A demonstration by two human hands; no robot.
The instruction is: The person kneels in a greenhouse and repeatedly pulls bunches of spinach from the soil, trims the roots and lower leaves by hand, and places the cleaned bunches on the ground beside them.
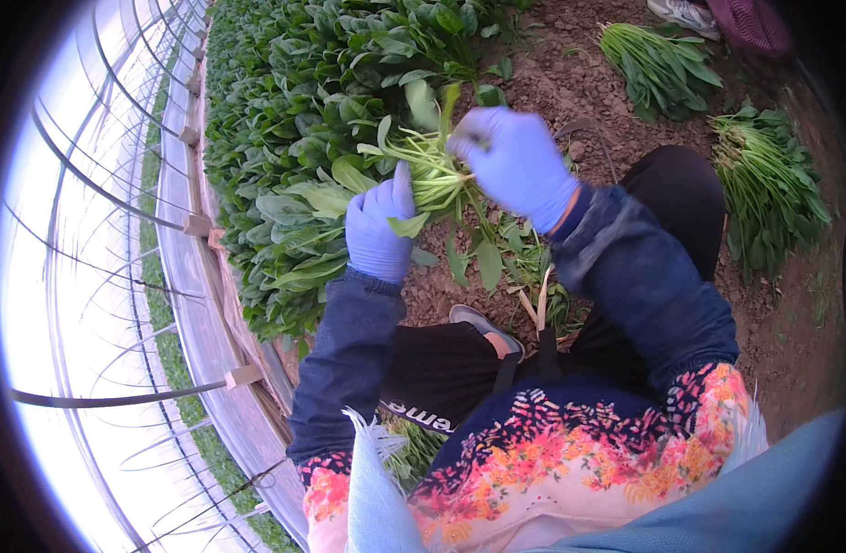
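My left hand (381,228), in a blue disposable glove, is closed around a bunch of spinach (430,180). Its pale stems point towards the right and the leaves spread to the left. My right hand (509,166), gloved alike and blurred, is at the stem ends with its fingers curled. Whether it grips a stem or leaf cannot be made out. A blurred leaf (421,104) stands up just above the bunch. Loose trimmed leaves (516,259) lie on the soil below my hands.
Dense growing spinach (305,104) fills the left, beside plastic sheeting (202,276) and greenhouse hoops (119,198). Two spinach bundles, one farther (661,69) and one nearer (768,186), lie on bare soil (561,76) at right. A curved dark tool, perhaps a sickle (596,131), lies by my knee. Another person's shoe (685,15) shows.
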